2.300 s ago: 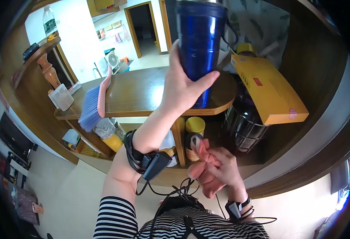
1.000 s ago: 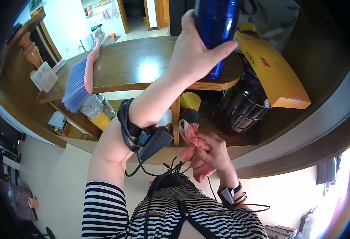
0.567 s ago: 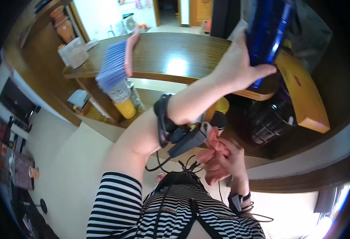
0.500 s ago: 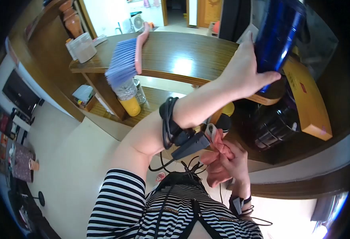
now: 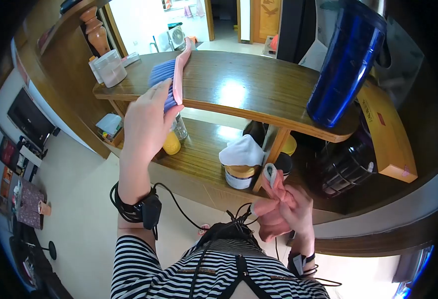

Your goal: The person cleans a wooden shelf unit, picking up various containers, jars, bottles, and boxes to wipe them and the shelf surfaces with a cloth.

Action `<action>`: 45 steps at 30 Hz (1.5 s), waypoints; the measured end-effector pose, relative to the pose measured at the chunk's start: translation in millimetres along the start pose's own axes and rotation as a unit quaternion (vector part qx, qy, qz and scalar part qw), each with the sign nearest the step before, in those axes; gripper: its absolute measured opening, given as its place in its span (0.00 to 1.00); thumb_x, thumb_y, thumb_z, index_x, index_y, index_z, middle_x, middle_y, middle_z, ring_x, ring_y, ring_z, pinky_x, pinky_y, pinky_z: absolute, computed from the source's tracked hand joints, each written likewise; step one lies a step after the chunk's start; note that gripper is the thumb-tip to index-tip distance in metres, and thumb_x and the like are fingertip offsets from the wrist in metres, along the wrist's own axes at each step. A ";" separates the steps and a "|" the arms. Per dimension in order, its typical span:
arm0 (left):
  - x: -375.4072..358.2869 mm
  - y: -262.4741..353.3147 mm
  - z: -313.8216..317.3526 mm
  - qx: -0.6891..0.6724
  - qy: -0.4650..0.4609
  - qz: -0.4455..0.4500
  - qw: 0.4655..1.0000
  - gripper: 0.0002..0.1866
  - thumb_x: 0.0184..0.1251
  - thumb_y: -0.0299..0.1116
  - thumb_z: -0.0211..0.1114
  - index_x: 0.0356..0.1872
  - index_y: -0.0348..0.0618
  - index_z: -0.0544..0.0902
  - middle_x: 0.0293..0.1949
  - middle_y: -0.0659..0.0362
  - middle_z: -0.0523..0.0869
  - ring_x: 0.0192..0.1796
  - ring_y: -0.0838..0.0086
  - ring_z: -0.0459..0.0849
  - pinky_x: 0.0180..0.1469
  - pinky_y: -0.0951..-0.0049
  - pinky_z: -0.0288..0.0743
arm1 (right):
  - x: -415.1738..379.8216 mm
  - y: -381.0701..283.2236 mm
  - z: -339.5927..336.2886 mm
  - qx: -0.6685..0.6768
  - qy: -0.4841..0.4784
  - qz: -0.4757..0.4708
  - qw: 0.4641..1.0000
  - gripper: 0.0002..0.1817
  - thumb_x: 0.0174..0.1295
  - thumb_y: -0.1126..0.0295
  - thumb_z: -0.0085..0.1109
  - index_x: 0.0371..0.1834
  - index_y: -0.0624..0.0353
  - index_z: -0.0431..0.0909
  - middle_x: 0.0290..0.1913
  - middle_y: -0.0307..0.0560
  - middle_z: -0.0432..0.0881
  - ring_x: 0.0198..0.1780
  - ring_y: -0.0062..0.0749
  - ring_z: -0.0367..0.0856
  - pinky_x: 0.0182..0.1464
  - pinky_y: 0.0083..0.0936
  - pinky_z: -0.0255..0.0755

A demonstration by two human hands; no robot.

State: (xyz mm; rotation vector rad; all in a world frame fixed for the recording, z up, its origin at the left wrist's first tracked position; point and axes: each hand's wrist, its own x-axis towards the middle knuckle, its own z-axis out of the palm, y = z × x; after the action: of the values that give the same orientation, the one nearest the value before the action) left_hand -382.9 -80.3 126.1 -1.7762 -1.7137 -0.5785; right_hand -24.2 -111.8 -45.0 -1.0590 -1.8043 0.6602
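Note:
My left hand (image 5: 148,119) is at the near end of a brush (image 5: 179,74) with a pink handle and blue bristles, its fingers and thumb closed round the bristles. The brush lies on the upper wooden shelf (image 5: 259,74) at the left. In my right hand (image 5: 297,209) is a bunched pink cloth (image 5: 274,219), held low in front of the shelf's edge. A tall blue bottle (image 5: 346,65) stands on the right end of the upper shelf, with neither hand touching it.
A clear tub (image 5: 110,69) stands at the shelf's left end. Below are a yellow-based container (image 5: 171,143), a glass (image 5: 180,127) and a jar (image 5: 240,177) under a white cloth (image 5: 243,151). At right are a yellow box (image 5: 386,132) and a dark jar (image 5: 343,162). Cables hang from my wrists.
My left hand has let go of the blue bottle and moved left to the brush. The lower shelf's white cloth and jar have come into view. My right hand still holds the pink cloth.

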 end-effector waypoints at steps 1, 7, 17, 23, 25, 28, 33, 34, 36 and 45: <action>-0.9 2.8 4.6 -0.048 0.023 -0.002 0.999 0.30 0.63 0.39 0.71 0.66 0.43 0.75 0.60 0.48 0.82 0.61 0.54 0.80 0.63 0.54 0.71 | 0.6 2.5 3.1 0.005 0.000 -0.015 1.000 0.22 0.48 0.77 0.66 0.51 0.65 0.83 0.45 0.56 0.85 0.46 0.47 0.86 0.51 0.33 0.79; -1.8 53.9 2.0 -0.124 0.097 0.108 0.982 0.24 0.60 0.32 0.71 0.58 0.37 0.80 0.54 0.48 0.85 0.54 0.54 0.84 0.57 0.58 0.79 | -5.8 13.4 8.1 0.014 -0.007 -0.021 1.000 0.23 0.47 0.77 0.67 0.52 0.64 0.83 0.48 0.57 0.85 0.49 0.48 0.86 0.53 0.35 0.79; 9.0 119.3 3.1 -0.236 0.099 0.189 0.948 0.25 0.59 0.28 0.71 0.59 0.38 0.80 0.55 0.48 0.83 0.55 0.53 0.81 0.57 0.57 0.77 | -42.3 23.5 -23.2 0.009 0.040 0.038 0.998 0.22 0.49 0.74 0.65 0.50 0.67 0.81 0.43 0.55 0.85 0.44 0.43 0.85 0.49 0.30 0.77; 3.5 128.7 22.6 -0.343 0.108 0.196 0.912 0.26 0.63 0.33 0.71 0.63 0.41 0.78 0.60 0.49 0.81 0.59 0.52 0.80 0.62 0.57 0.74 | -66.4 25.9 -39.3 0.005 0.104 0.078 0.992 0.21 0.52 0.73 0.65 0.52 0.64 0.81 0.42 0.53 0.84 0.44 0.42 0.85 0.50 0.30 0.78; -2.8 125.8 23.9 -0.391 0.133 0.187 0.891 0.27 0.66 0.35 0.71 0.65 0.40 0.76 0.63 0.49 0.80 0.64 0.56 0.78 0.66 0.61 0.71 | -75.5 17.4 -43.5 0.036 0.117 0.112 0.986 0.21 0.54 0.70 0.65 0.52 0.65 0.81 0.44 0.52 0.85 0.46 0.36 0.85 0.53 0.30 0.77; -21.4 110.0 33.5 -0.479 0.207 0.155 0.839 0.26 0.69 0.31 0.68 0.66 0.36 0.74 0.64 0.48 0.79 0.64 0.60 0.77 0.64 0.64 0.70 | -89.1 44.1 -38.5 0.295 0.155 0.115 0.936 0.20 0.65 0.65 0.62 0.56 0.66 0.81 0.48 0.48 0.86 0.50 0.26 0.82 0.56 0.27 0.75; -93.3 86.4 68.0 -0.633 0.115 0.193 0.741 0.13 0.72 0.24 0.57 0.54 0.29 0.77 0.46 0.49 0.82 0.48 0.65 0.81 0.51 0.69 0.74 | -99.4 38.2 -20.4 0.243 0.328 0.193 0.892 0.18 0.75 0.62 0.56 0.57 0.67 0.81 0.52 0.45 0.86 0.52 0.26 0.83 0.57 0.24 0.76; -106.7 90.2 73.7 -0.663 0.006 0.187 0.725 0.10 0.71 0.21 0.57 0.50 0.29 0.78 0.44 0.47 0.83 0.45 0.66 0.82 0.49 0.71 0.76 | -100.3 32.3 -19.5 0.341 0.375 0.168 0.845 0.19 0.75 0.62 0.56 0.57 0.67 0.80 0.52 0.46 0.86 0.51 0.27 0.83 0.57 0.25 0.77; -135.3 97.4 98.6 -0.727 -0.234 0.095 0.638 0.08 0.71 0.21 0.59 0.48 0.32 0.81 0.44 0.52 0.85 0.42 0.72 0.84 0.49 0.74 0.76 | -105.7 21.7 -21.5 0.361 0.423 0.196 0.808 0.20 0.77 0.58 0.54 0.57 0.66 0.79 0.52 0.47 0.85 0.51 0.30 0.85 0.56 0.29 0.80; -201.0 212.0 132.7 -0.665 -0.532 0.207 0.481 0.19 0.71 0.33 0.67 0.58 0.36 0.77 0.51 0.55 0.86 0.52 0.70 0.85 0.52 0.70 0.79 | -131.9 -41.5 -7.6 0.523 0.469 0.094 0.705 0.20 0.76 0.57 0.54 0.58 0.62 0.78 0.51 0.47 0.85 0.51 0.33 0.85 0.56 0.33 0.81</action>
State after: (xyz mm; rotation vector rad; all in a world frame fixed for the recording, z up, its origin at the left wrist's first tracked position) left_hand -199.5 -135.0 -131.3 -4.2565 -1.0281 -0.6463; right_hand -5.0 -247.1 -66.9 -0.5407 -0.2559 0.8664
